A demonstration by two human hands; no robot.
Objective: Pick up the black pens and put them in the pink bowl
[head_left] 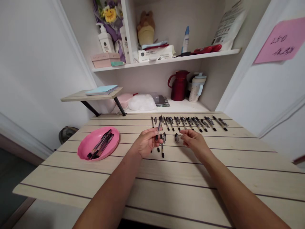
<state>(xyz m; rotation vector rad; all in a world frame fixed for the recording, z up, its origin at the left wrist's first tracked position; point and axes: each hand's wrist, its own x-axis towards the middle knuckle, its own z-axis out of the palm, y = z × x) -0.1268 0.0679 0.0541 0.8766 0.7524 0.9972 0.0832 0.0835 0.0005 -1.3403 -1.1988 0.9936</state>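
My left hand (148, 142) grips an uncapped pen (159, 127) with a clear barrel, its dark end pointing down toward me. My right hand (192, 140) is closed in a pinch on a dark pen cap (177, 138), held just above the table, apart from the pen. Below and beside my left hand lie a few uncapped pens (162, 150) and a loose cap (164, 137), partly hidden by the fingers. Farther back, a row of several uncapped pens with caps beside them (196, 124) runs along the table's far side.
A pink bowl (82, 144) with several capped pens (101, 144) stands on the slatted table (181, 184) at left. Behind are a small raised stand (78, 96) with papers, a white plastic bag (142, 102), a red jug (179, 86), a tumbler (196, 89) and a loaded shelf (200, 57).
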